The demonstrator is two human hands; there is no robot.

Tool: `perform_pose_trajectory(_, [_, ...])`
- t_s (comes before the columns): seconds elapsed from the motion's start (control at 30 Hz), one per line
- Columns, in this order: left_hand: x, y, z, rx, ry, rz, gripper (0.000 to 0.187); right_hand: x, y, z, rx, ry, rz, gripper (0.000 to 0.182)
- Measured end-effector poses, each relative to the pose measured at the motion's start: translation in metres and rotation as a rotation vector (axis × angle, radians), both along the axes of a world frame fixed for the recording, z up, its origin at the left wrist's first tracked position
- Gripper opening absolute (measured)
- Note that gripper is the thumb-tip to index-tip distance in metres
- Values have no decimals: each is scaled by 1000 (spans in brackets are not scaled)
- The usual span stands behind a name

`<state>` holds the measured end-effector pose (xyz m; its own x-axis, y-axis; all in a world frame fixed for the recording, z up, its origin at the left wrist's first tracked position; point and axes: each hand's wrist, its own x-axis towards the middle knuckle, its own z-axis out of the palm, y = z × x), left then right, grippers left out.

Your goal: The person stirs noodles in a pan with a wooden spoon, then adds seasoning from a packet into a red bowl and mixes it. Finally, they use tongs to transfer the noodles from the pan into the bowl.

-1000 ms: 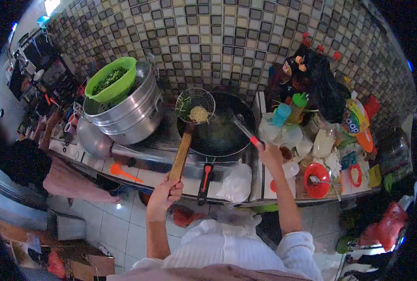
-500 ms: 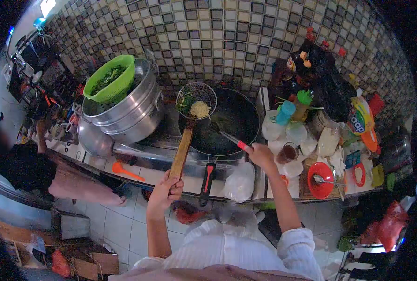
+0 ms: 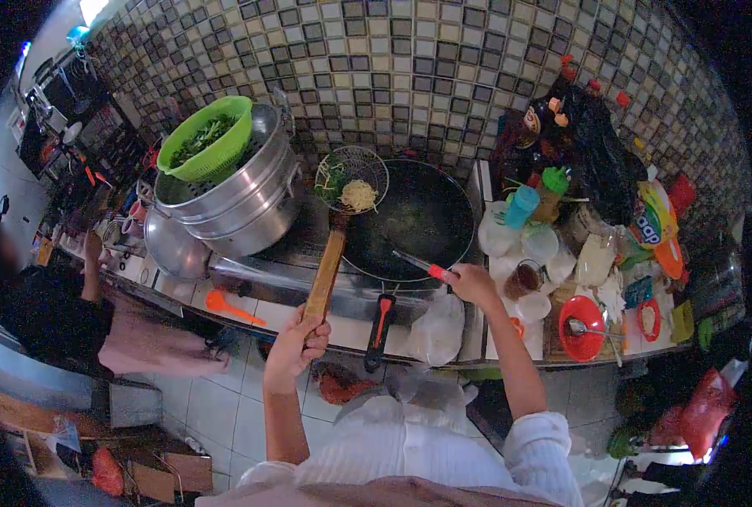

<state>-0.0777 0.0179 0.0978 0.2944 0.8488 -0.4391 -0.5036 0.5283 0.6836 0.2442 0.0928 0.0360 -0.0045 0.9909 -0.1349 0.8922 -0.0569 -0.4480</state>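
My left hand (image 3: pixel 298 342) is closed round the wooden handle of a wire strainer (image 3: pixel 326 275). Pale noodles (image 3: pixel 359 196) and green leaves (image 3: pixel 330 182) lie in its mesh basket, which is raised beside the left rim of a dark wok (image 3: pixel 431 211). In my right hand (image 3: pixel 475 286) is a utensil with a metal shaft and red grip (image 3: pixel 416 262); it points into the wok, and its far end is hard to make out. Toward me sticks out the wok's black and red handle (image 3: pixel 379 334).
Left of the wok, a large steamer pot (image 3: pixel 241 211) carries a green basket of leaves (image 3: pixel 207 139). An orange spoon (image 3: pixel 232 308) and a plastic bag (image 3: pixel 438 329) lie near the counter edge. A red bowl (image 3: pixel 580 328) and bottles (image 3: pixel 553 182) crowd the right. Another person (image 3: pixel 42 304) stands left.
The strainer basket has shifted slightly, with noodles and leaves still in it. The utensil's far end is less visible in the wok. At left, the other person's arm has moved.
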Motion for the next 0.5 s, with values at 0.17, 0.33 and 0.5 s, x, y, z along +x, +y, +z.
perform_pose_trajectory(0.17, [-2,3,-5,1,8,-30,11,2,8,-5,-87,45,96,39])
perform_pose_trajectory(0.33, [-5,3,-4,-4,9,-37,12,6,-4,4,-427,508,-22,32])
perform_pose_trajectory(0.5, [-8,6,-9,-11,-13,-56,13,16,-13,1,-606,842,-53,30])
